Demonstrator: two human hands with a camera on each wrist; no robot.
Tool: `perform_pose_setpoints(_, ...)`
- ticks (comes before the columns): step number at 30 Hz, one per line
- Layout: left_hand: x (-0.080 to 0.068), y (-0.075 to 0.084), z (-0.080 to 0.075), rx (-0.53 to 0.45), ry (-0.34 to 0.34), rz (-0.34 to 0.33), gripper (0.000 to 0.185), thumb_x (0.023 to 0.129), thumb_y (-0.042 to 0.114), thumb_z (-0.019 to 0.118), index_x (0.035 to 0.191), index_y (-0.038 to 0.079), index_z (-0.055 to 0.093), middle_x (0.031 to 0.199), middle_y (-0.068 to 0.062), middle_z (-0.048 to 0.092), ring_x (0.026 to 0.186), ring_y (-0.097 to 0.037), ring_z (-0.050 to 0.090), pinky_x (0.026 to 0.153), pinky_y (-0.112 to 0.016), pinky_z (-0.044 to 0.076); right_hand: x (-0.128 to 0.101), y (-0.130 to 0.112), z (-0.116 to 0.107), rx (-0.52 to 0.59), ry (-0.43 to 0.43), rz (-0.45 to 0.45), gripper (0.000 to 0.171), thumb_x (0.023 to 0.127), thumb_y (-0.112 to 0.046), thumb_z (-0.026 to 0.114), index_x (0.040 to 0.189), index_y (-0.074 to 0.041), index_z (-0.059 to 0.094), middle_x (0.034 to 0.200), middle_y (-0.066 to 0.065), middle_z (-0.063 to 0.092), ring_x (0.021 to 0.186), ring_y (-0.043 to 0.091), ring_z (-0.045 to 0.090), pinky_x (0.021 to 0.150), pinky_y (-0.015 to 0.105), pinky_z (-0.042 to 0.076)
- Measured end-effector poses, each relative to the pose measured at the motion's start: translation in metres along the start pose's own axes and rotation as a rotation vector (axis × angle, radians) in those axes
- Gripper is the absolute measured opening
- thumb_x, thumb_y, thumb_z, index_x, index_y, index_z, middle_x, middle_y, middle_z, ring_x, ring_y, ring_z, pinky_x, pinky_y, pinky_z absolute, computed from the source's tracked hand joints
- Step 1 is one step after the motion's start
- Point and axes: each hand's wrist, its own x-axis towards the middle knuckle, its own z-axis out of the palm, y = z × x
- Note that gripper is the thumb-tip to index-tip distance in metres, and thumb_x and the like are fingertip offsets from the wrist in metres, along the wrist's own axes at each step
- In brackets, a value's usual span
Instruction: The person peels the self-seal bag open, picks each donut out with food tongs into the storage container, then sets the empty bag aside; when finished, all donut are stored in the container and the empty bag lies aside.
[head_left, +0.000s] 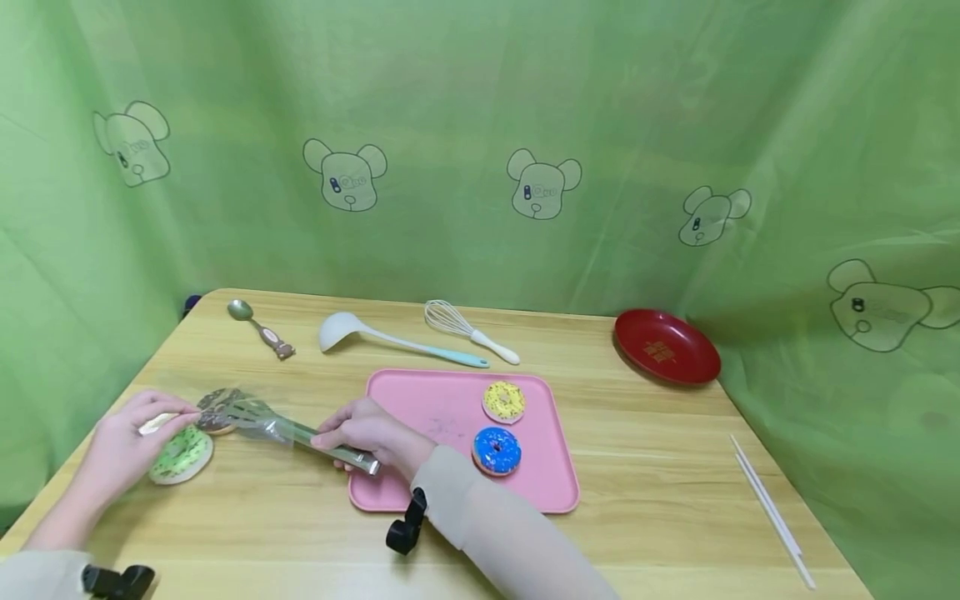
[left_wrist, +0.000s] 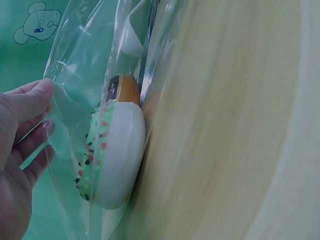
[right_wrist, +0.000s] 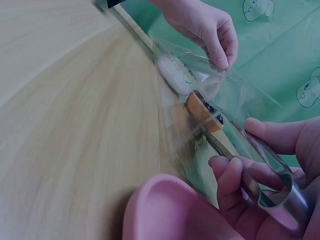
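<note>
pale wood-grain table (head_left: 637,467) with a matt finish, glossy clear plastic bag (left_wrist: 80,75) crinkled around the doughnuts, shiny metal tongs (head_left: 315,435), smooth matt pink plastic tray (head_left: 551,487), glossy red plate (head_left: 666,347), soft green cloth backdrop (head_left: 480,100)

choc donut (head_left: 217,410) blurred under clear bag (head_left: 258,421)

Four donuts (head_left: 497,450) (two bagged), one tray (head_left: 555,492), one plate (head_left: 666,347).

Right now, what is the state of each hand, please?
Left hand: pinches the clear plastic bag, which holds the green donut.
Right hand: grips the metal tongs, clamped on the chocolate donut.
</note>
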Motion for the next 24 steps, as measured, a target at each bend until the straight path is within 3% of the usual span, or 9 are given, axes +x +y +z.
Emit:
perform_pose_setpoints(9,-0.001,0.000,-0.002,-0.015,0.046,0.036,0.009,0.079,0.004,0.072,0.087,0.008,0.070,0.087,0.016,0.058,0.089,0.016,0.042,0.080,0.000,0.025,-0.008,0.002,-0.010,0.001,-0.022,-0.047,0.020,0.076,-0.004,0.074,0.096,-0.004,0.070,0.077,0.013,0.065,0.048,0.018,0.054,0.038,0.023,0.046)
perform_pose_setpoints(20,-0.001,-0.002,-0.002,-0.009,0.052,0.030,0.009,0.080,0.006,0.071,0.089,0.009,0.070,0.088,0.018,0.058,0.091,0.016,0.041,0.082,-0.001,0.024,-0.036,0.012,-0.039,-0.036,-0.072,-0.112,0.024,0.077,-0.003,0.072,0.101,-0.002,0.069,0.073,0.014,0.065,0.047,0.019,0.054,0.041,0.028,0.048)
perform_pose_setpoints(24,-0.001,-0.001,-0.002,-0.012,0.047,0.024,0.009,0.080,0.007,0.072,0.089,0.009,0.071,0.088,0.016,0.058,0.090,0.015,0.042,0.081,-0.002,0.024,-0.050,0.015,-0.052,-0.050,-0.045,-0.111,0.025,0.076,-0.003,0.072,0.101,-0.003,0.069,0.076,0.014,0.067,0.048,0.018,0.055,0.042,0.028,0.048)
